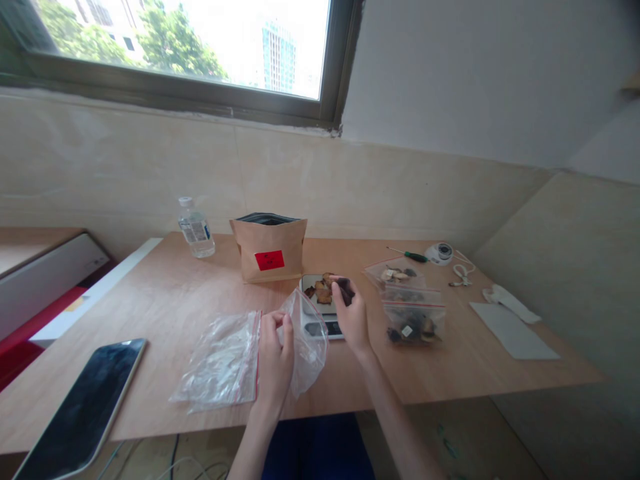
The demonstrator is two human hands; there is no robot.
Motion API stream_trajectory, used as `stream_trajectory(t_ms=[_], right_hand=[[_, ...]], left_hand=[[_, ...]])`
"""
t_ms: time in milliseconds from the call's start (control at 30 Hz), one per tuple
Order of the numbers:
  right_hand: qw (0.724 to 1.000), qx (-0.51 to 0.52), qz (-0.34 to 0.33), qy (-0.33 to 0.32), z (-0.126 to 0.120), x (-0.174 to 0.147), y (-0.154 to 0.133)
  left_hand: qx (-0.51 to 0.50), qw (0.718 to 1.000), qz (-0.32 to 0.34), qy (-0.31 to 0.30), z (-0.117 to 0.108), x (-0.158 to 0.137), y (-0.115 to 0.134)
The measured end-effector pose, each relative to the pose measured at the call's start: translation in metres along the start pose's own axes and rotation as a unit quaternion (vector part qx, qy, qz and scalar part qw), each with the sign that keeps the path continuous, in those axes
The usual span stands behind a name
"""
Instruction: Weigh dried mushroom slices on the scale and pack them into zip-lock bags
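Observation:
My left hand [276, 353] pinches the edge of a clear zip bag [309, 353], which hangs open to its right. Dark dried pieces [345, 288] are held between the fingers of my right hand [355, 321], over the right side of a small kitchen scale [305, 279]. Brown dried slices [323, 292] lie on the scale's plate. Part of the scale's display [316, 329] shows through the bag, but its reading is illegible. More clear zip bags [220, 363] lie in a pile left of my left hand.
A brown paper pouch [270, 243] with a red label stands open behind the scale. Filled zip bags [415, 323] lie to the right. Further off are a water bottle [197, 230], phone [83, 407], screwdriver [413, 256], white camera [440, 253] and white sheet [513, 330].

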State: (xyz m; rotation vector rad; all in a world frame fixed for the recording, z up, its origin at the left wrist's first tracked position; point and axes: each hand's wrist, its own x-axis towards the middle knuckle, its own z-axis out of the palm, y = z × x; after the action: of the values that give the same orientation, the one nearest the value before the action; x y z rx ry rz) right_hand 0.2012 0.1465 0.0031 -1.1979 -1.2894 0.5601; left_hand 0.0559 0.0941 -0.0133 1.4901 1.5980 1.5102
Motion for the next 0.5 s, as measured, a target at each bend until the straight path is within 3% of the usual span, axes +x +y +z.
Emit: stream_trajectory(t_ms=[100,200,333,433,500], right_hand=[[0.998,0.013,0.040,-0.054,0.005,-0.006,-0.024],[0.988,-0.048,0.065,-0.133,0.007,-0.012,-0.034],[0.971,-0.126,0.067,-0.191,0.011,-0.021,-0.043],[0.960,-0.098,0.070,-0.253,0.013,-0.023,-0.054],[0.965,-0.065,0.038,-0.251,0.012,-0.018,-0.056]], left_hand=[[-0.002,1.000,0.001,0.001,0.005,0.002,-0.002],[-0.005,1.000,0.006,0.010,0.005,0.001,-0.003],[-0.012,1.000,0.004,0.026,0.004,-0.003,-0.005],[-0.027,0.998,-0.003,0.055,0.003,-0.005,-0.008],[-0.036,0.996,-0.019,0.082,0.001,-0.004,-0.010]])
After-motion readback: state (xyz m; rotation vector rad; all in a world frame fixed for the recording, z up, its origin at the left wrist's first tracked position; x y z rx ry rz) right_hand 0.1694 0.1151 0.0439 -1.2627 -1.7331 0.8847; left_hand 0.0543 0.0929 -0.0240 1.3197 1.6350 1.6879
